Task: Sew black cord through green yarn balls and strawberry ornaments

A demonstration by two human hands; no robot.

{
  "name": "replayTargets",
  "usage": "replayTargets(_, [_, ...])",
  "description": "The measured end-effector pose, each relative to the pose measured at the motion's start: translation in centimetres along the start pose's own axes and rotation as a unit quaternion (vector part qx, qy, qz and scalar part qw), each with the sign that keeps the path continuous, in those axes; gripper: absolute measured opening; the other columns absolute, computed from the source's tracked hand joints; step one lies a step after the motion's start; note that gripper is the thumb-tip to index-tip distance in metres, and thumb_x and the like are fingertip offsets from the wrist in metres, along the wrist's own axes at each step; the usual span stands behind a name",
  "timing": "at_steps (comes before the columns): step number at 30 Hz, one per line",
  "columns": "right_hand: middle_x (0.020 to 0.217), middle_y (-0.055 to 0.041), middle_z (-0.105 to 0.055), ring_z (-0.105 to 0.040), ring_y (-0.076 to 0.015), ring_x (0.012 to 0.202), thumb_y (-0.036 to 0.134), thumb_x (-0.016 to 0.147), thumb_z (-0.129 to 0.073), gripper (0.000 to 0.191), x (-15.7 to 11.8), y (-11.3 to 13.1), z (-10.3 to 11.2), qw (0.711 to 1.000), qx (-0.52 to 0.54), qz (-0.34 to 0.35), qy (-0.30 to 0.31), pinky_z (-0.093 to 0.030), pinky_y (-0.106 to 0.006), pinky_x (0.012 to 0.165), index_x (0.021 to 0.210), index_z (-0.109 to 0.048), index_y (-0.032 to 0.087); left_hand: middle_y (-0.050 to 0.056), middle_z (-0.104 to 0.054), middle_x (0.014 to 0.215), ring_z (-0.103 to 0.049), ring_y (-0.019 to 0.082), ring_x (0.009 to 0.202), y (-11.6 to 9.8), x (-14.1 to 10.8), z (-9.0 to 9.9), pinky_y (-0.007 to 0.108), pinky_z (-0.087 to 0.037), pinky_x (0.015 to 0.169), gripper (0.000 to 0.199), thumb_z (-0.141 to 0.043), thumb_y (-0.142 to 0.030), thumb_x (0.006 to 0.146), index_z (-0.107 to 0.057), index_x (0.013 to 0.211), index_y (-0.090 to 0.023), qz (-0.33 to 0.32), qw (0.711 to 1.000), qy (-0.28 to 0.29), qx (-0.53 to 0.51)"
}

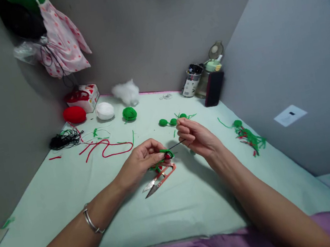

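My left hand (147,158) pinches a small green and red crocheted piece (168,154) with some black on it, above the middle of the table. To its right, my right hand (192,136) is closed, and a dark strand (177,144) runs from its fingers to the piece; whether it is yarn or a tool is hard to tell. Just below my left hand lie orange-handled thread snips (163,178), blades toward the lower left. More green and red yarn shows partly hidden under the left fingers.
Red (74,115), white (105,111) and green (129,113) yarn balls stand at the back left, near black yarn (65,139). Green balls (173,121) lie behind my right hand. A green yarn bundle (252,139) lies right; a phone (214,89) leans at the back.
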State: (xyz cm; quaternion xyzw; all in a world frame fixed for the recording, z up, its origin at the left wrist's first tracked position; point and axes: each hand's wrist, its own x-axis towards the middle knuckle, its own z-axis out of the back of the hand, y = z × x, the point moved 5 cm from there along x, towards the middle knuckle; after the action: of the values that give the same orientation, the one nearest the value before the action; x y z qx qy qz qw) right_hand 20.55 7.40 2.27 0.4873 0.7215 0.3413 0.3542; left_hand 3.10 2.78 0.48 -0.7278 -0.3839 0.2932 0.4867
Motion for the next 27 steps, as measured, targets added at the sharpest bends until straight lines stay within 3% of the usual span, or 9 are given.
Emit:
replayTargets(5, [0.058,0.0119,-0.034,-0.022,-0.0012,0.040,0.023,0.074,-0.078,0.036,1.6,1.2,4.5,0.993,-0.022,0.065,-0.097,-0.023,-0.013,0.038,0.075,-0.042,0.020,0.003,-0.070,0.082,-0.069,0.016,0.070,-0.2,-0.2,-0.3,0.029,-0.052,0.067,0.018,-0.075,-0.026,0.082,-0.062,0.089,-0.016,0.034,0.999,0.013,-0.029])
replayTargets(9, [0.058,0.0111,-0.037,-0.025,-0.0017,0.041,0.024,0.073,-0.078,0.033,1.9,1.5,5.9,0.988,-0.042,0.075,-0.126,-0.022,-0.013,0.037,0.076,-0.045,0.020,0.003,-0.070,0.079,-0.069,0.015,0.068,-0.6,-0.3,-0.5,0.029,-0.052,0.067,0.018,-0.076,-0.026,0.080,-0.062,0.088,-0.016,0.034,0.999,0.017,-0.034])
replayTargets(14, [0.060,0.0091,-0.045,-0.031,-0.0039,0.045,0.022,0.072,-0.073,0.027,1.2,1.5,4.1,0.987,-0.104,0.075,-0.099,-0.023,-0.016,0.041,0.097,-0.060,0.019,0.003,-0.070,0.081,-0.069,0.016,0.072,-0.6,-0.2,0.0,0.030,-0.054,0.070,0.019,-0.075,-0.027,0.082,-0.062,0.091,-0.018,0.016,1.000,0.000,-0.024])
replayTargets(18, [0.063,0.0060,-0.047,-0.035,-0.0067,0.051,0.026,0.083,-0.064,0.022,-0.4,1.5,0.8,0.966,-0.235,0.107,-0.020,-0.028,-0.021,0.048,0.103,-0.067,0.019,0.001,-0.069,0.087,-0.071,0.016,0.077,-0.5,-0.1,0.6,0.032,-0.055,0.077,0.021,-0.076,-0.029,0.081,-0.062,0.093,-0.020,0.011,0.999,-0.030,-0.024])
replayTargets(20, [0.067,0.0037,-0.050,-0.041,-0.0084,0.057,0.031,0.087,-0.065,0.018,-1.4,1.3,-1.1,0.937,-0.325,0.124,0.033,-0.033,-0.023,0.054,0.098,-0.069,0.017,0.000,-0.069,0.089,-0.071,0.016,0.080,-0.6,0.0,0.8,0.032,-0.054,0.081,0.020,-0.077,-0.028,0.081,-0.063,0.093,-0.020,0.002,0.999,-0.045,-0.021])
replayTargets(22, [0.072,0.0017,-0.054,-0.046,-0.0102,0.064,0.034,0.087,-0.069,0.018,-2.4,0.9,-2.8,0.886,-0.428,0.162,0.079,-0.038,-0.025,0.059,0.095,-0.069,0.018,0.000,-0.070,0.091,-0.071,0.016,0.083,-0.7,0.0,0.9,0.033,-0.054,0.086,0.019,-0.077,-0.027,0.080,-0.064,0.092,-0.020,-0.012,0.998,-0.056,-0.021])
replayTargets(24, [0.077,-0.0001,-0.058,-0.049,-0.0110,0.067,0.031,0.088,-0.069,0.014,-3.1,0.6,-4.0,0.815,-0.521,0.232,0.103,-0.040,-0.025,0.062,0.094,-0.069,0.019,0.001,-0.070,0.093,-0.071,0.017,0.087,-0.8,0.0,0.8,0.034,-0.053,0.090,0.017,-0.076,-0.025,0.080,-0.065,0.092,-0.020,-0.023,0.998,-0.060,-0.024])
replayTargets(27, [0.076,-0.0019,-0.061,-0.051,-0.0121,0.064,0.024,0.095,-0.059,0.010,-4.0,0.3,-4.8,0.683,-0.624,0.373,0.066,-0.041,-0.027,0.062,0.094,-0.068,0.019,0.003,-0.070,0.099,-0.070,0.017,0.095,-1.0,0.1,0.9,0.034,-0.052,0.094,0.017,-0.075,-0.024,0.082,-0.066,0.095,-0.019,-0.032,0.996,-0.074,-0.047])
